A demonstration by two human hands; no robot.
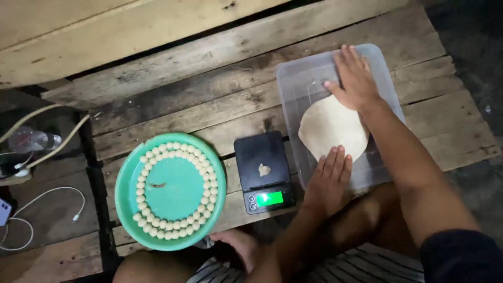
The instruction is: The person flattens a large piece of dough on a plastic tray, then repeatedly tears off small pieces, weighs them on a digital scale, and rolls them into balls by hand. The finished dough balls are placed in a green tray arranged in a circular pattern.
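While both hands lie open and flat, the left hand (329, 175) presses the near edge of a flattened dough sheet (331, 127) and the right hand (355, 77) its far edge. The dough rests on an upturned clear plastic lid (298, 78) upon the wooden surface (209, 89). Beside it: a digital scale (263, 171) bearing a dough scrap (264, 170), and a green plate (173, 191) ringed with dough balls (166, 235).

Pale cream dough (332, 128) on a clear lid (314, 73); black scale (262, 170) glowing green; teal plate (173, 191) ringed with off-white balls (157, 233); weathered brown desk (209, 89); striped shorts (361, 264).
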